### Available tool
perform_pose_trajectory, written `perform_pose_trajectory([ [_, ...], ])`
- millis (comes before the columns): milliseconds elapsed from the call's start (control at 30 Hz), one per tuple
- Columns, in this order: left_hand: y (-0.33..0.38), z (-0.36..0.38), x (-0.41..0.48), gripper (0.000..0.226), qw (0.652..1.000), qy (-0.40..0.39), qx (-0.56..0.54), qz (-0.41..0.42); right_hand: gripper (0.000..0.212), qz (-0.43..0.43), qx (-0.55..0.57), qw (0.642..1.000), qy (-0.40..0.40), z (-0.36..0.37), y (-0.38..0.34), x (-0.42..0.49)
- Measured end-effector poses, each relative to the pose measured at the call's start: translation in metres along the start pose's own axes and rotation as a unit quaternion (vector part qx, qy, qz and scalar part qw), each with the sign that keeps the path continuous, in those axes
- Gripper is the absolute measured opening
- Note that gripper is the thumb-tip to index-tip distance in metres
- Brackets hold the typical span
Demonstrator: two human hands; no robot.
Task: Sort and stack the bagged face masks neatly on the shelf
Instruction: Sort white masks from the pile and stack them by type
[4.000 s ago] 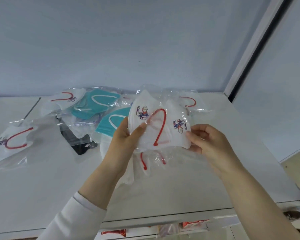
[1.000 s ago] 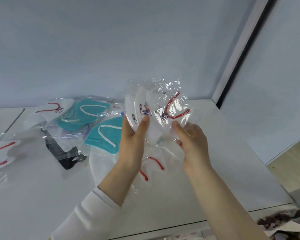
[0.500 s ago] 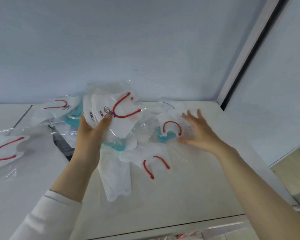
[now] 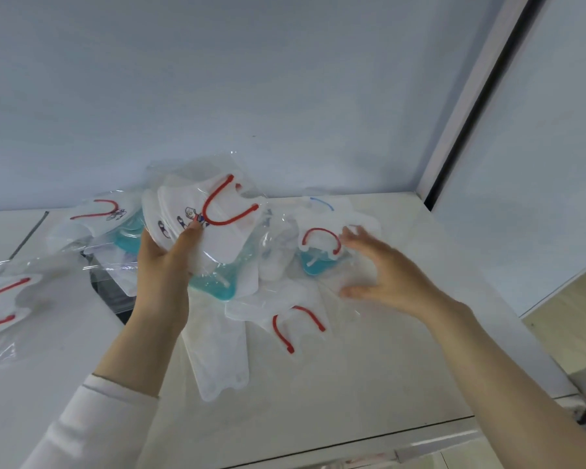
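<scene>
- Fingers (image 4: 189, 235) of your left hand (image 4: 161, 269) clamp a stack of bagged masks (image 4: 217, 231).
- Your right hand (image 4: 389, 275), fingers apart, reaches over loose masks (image 4: 301, 319) on the shelf (image 4: 369, 384).

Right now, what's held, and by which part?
The left hand grips a bundle of bagged white masks by its lower edge; the right hand holds nothing.

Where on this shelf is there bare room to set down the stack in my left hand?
Bare: the front right of the shelf, between the red-strap mask and the front edge; also front left, between the far-left mask and your sleeve. Crowded: the back middle, from the stack to your right hand.
</scene>
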State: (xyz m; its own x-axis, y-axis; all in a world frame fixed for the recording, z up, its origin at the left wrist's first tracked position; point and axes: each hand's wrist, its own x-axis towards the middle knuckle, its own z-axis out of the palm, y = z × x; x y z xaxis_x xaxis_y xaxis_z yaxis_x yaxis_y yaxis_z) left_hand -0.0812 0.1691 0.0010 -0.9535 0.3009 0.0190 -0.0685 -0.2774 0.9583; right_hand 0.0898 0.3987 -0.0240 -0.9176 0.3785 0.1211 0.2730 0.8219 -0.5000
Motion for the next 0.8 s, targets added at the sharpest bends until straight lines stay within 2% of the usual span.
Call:
perform_pose_trajectory([
  [33, 0.0, 0.003, 0.0, 0.033, 1.0, -0.002, -0.001, -0.001, 0.071, 0.005, -0.033, 0.999, -0.021, 0.006, 0.001, 0.002],
  [67, 0.0, 0.006, -0.001, 0.034, 1.0, -0.006, 0.001, -0.001, 0.06, 0.009, -0.047, 0.999, -0.011, 0.012, 0.001, 0.002],
  [133, -0.001, 0.008, -0.002, 0.034, 1.0, -0.014, 0.009, 0.003, 0.033, -0.009, -0.063, 0.995, 0.072, 0.015, 0.001, 0.0],
  [200, 0.0, 0.007, -0.001, 0.036, 1.0, -0.009, 0.01, 0.006, 0.022, -0.039, -0.079, 0.987, 0.138, 0.013, 0.001, -0.005],
  [367, 0.0, 0.003, 0.002, 0.042, 1.0, 0.018, -0.001, 0.011, 0.028, -0.06, -0.093, 0.989, 0.096, 0.017, 0.008, -0.005],
  [433, 0.0, 0.003, 0.002, 0.04, 1.0, 0.019, -0.003, 0.014, 0.019, -0.088, -0.101, 0.982, 0.132, 0.02, 0.007, -0.002],
  [533, 0.001, 0.002, 0.002, 0.037, 1.0, 0.024, -0.009, 0.016, 0.029, -0.111, -0.147, 0.968, 0.172, 0.018, 0.007, -0.004],
  [600, 0.002, 0.002, 0.003, 0.032, 0.999, 0.031, -0.015, 0.018, 0.046, -0.113, -0.17, 0.97, 0.129, 0.017, 0.006, -0.004],
  [667, 0.001, 0.004, 0.003, 0.031, 0.999, 0.033, -0.016, 0.017, 0.056, -0.066, -0.148, 0.984, 0.081, 0.017, 0.006, 0.001],
  [733, 0.001, 0.007, 0.001, 0.036, 0.999, 0.033, -0.019, 0.015, 0.042, -0.046, -0.134, 0.987, 0.082, 0.019, 0.004, 0.006],
  [800, 0.002, 0.009, -0.001, 0.042, 0.999, 0.029, -0.017, 0.015, 0.025, -0.088, -0.155, 0.978, 0.112, 0.02, 0.002, 0.007],
])
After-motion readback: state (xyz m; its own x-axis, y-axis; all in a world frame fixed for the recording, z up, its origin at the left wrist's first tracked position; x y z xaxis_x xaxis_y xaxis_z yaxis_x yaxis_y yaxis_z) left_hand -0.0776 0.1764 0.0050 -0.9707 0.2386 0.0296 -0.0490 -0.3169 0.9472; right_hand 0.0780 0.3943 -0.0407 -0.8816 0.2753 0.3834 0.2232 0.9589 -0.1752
